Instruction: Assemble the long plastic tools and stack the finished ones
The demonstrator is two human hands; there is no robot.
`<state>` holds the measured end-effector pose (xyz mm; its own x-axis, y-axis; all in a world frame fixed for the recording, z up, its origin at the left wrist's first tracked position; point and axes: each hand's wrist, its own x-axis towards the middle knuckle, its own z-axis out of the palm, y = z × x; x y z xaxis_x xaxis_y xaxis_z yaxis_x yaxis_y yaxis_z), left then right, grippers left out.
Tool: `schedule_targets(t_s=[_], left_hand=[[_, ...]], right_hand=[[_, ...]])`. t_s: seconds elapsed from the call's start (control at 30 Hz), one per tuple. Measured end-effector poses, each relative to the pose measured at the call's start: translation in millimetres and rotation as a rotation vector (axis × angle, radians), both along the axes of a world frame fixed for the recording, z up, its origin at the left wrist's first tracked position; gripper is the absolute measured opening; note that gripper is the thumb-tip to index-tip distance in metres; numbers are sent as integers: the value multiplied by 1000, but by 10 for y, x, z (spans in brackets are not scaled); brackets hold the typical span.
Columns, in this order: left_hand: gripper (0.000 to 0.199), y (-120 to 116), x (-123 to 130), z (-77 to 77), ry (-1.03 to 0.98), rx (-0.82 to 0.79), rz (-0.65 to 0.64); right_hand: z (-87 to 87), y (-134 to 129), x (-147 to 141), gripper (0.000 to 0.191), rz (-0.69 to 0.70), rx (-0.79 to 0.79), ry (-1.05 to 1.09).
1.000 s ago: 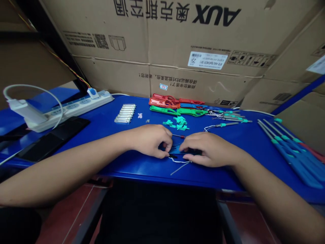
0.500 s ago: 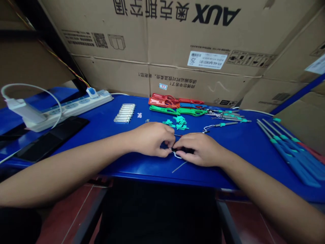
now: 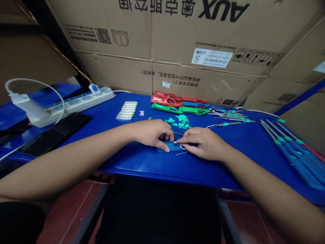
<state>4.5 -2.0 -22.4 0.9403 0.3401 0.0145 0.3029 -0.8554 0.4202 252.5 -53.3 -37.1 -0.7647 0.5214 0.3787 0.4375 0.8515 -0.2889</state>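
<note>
L hand on flat plast. pc

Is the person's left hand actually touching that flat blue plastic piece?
Touching. The head view shows the left hand with its thumb lying over the flat blue plastic piece, no gap visible.

The head camera looks forward-down over the table.

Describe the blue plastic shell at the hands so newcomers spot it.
Start at the glossy blue tabletop, then the bare left hand near its front edge. Its thumb rests on the flat blue plastic shell; unlike the red, green and blue plastic shells behind, a hand touches it.
</note>
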Motion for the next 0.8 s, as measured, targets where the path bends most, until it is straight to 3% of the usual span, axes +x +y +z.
schedule_targets(t_s=[0.23, 0.37, 0.5, 0.67, 0.8], left_hand=[[42, 53, -20, 11, -7, -57, -29], [28, 83, -41, 11, 5, -32, -64], [28, 75, -38, 9, -9, -5, -64], [27, 27, 1, -1, -61, 17, -59], [21, 8, 25, -15, -60, 32, -59]], right_hand=[[78, -7, 61, 20, -9, 20, 63], [121, -8, 106, 20, 3, -94, 110], [153, -10, 130, 18, -22, -197, 156], [115, -9, 86, 18, -23, -269, 145], [37, -2, 26, 19, -50, -239, 93]])
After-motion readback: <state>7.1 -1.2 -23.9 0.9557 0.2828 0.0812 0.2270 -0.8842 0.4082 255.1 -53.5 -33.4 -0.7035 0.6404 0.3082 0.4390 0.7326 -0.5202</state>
